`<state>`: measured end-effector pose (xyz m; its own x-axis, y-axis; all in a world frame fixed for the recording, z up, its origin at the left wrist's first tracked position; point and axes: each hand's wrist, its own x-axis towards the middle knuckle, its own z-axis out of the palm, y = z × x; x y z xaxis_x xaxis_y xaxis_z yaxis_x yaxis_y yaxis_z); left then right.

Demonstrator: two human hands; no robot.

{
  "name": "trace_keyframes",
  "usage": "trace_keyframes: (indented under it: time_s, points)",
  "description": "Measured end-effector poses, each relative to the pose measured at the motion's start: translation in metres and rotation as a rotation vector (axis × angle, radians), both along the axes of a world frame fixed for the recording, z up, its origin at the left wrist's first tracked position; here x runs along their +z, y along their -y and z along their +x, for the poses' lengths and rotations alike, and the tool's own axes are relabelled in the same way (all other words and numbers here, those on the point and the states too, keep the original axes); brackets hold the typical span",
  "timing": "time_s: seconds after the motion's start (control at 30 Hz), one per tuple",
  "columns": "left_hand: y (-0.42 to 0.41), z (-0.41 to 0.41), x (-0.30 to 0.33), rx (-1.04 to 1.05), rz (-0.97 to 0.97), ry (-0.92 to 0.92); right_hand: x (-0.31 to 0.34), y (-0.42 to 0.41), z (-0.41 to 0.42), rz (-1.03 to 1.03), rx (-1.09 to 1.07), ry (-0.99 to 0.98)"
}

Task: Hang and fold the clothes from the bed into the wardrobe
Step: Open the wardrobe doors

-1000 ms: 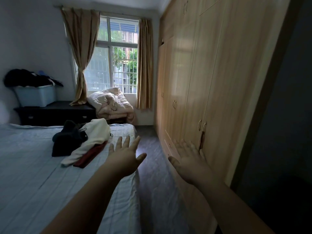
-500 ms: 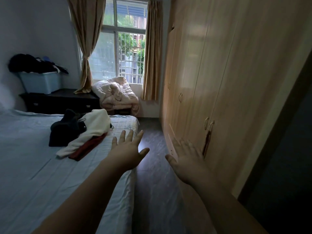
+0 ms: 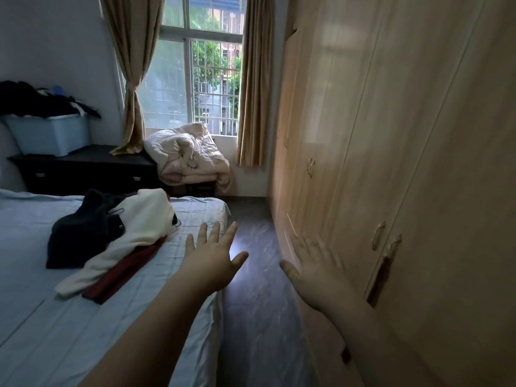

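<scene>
Progress: nothing was hung or folded yet; the whole task remained.
Clothes: the pile of clothes (image 3: 111, 236) lay on the bed (image 3: 55, 344), left, untouched.
Wardrobe: the wardrobe (image 3: 405, 163), right, showed its doors shut.
Left hand: the left hand (image 3: 213, 261) hovered over the bed edge, fingers spread, holding nothing.
Right hand: the right hand (image 3: 312, 270) was blurred near the wardrobe, fingers spread, empty.
Change: the view had advanced toward the window (image 3: 203, 79); both hands stayed outstretched.

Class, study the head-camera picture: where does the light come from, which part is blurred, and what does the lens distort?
Head view: daylight enters through the window, leaving glare on the wardrobe doors; the right hand is motion-blurred, the left hand sharp; the wide lens tilts the wardrobe lines.
</scene>
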<state>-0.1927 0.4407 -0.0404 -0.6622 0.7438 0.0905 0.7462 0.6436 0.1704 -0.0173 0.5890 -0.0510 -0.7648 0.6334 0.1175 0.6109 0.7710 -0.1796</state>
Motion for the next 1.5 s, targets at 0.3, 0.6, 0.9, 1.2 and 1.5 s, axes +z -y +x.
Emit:
trace_keyframes:
  time_s: [0.3, 0.6, 0.9, 1.2, 1.5]
  points:
    - [-0.130, -0.091, -0.004, 0.011, 0.002, -0.010, -0.009, -0.129, -0.092, -0.055, 0.012, -0.016]
    - [-0.307, -0.180, -0.013, 0.067, 0.030, 0.021, -0.014, -0.309, -0.195, -0.113, 0.053, -0.047]
    - [-0.412, -0.285, -0.021, 0.175, 0.043, 0.078, -0.020, -0.425, -0.322, -0.115, 0.135, -0.052]
    - [-0.499, -0.471, -0.048, 0.182, 0.026, 0.053, -0.045, -0.520, -0.505, -0.078, 0.140, -0.013]
    - [-0.593, -0.649, -0.035, 0.113, -0.001, 0.083, -0.042, -0.612, -0.671, -0.100, 0.072, -0.027]
